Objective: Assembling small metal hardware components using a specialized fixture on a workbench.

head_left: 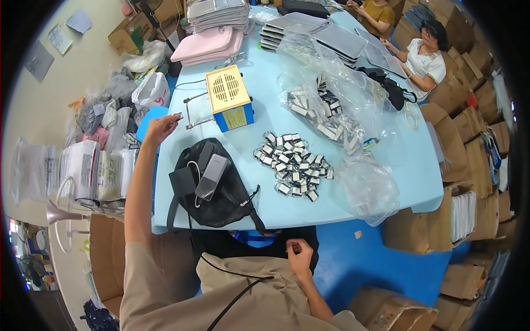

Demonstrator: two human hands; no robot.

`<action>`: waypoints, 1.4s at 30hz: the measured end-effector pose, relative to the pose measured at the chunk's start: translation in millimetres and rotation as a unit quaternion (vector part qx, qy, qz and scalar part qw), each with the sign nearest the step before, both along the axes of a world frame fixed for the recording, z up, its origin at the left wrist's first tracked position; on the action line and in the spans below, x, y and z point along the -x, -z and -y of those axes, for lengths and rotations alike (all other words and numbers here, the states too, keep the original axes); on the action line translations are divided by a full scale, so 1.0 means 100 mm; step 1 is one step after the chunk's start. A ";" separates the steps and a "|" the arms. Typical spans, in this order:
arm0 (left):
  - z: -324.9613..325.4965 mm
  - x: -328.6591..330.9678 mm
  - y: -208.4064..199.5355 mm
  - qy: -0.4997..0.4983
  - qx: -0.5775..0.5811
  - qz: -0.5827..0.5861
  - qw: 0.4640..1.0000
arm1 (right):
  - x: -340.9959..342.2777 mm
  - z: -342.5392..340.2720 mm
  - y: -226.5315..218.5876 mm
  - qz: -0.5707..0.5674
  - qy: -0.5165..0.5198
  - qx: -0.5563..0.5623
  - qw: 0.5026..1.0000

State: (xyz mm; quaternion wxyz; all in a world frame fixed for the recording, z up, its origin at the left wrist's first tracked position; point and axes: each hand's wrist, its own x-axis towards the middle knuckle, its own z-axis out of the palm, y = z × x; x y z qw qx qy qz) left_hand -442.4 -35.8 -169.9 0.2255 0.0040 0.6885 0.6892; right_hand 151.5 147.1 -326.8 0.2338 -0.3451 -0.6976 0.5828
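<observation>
My left hand [161, 128] reaches out over the table's left edge, its fingers pinched on a small pale piece too small to name. That piece is close to two metal rods that stick out of a yellow and blue box-shaped device [227, 99] with a slotted top. My right hand [299, 256] rests curled in front of my body, below the table edge; whether anything is in its fingers is hidden. Between the hands on the table lie a black mesh bag [234, 190] with a grey power bank [212, 176] on it, and a pile of small black-and-white looped pieces [292, 163].
A clear plastic bag [331, 118] holds more white pieces, with a crumpled clear bag [369, 187] nearer. Pink pouches [207, 47] and grey cases [309, 33] are stacked at the back. Cardboard boxes [425, 226] line the right. Two people sit at the far right.
</observation>
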 end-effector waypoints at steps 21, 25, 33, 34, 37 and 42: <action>-0.24 0.02 0.10 0.039 0.026 0.074 0.996 | -0.01 -0.07 0.12 0.056 0.003 0.020 0.998; -0.15 0.06 0.10 0.048 0.030 0.068 0.996 | 0.00 -0.03 0.11 0.063 0.000 0.023 0.998; -0.21 -0.03 0.01 0.063 0.045 0.071 0.994 | -0.01 -0.04 0.10 0.055 0.005 0.025 0.998; -0.21 -0.03 0.02 0.059 0.036 0.062 0.996 | -0.01 -0.04 0.10 0.046 0.008 0.031 0.998; -0.20 -0.01 0.05 0.055 0.030 0.054 0.997 | -0.01 -0.04 0.07 0.047 0.009 0.031 0.998; -0.13 0.04 0.07 0.072 0.019 0.060 0.995 | 0.00 -0.03 0.09 0.046 0.011 0.028 0.998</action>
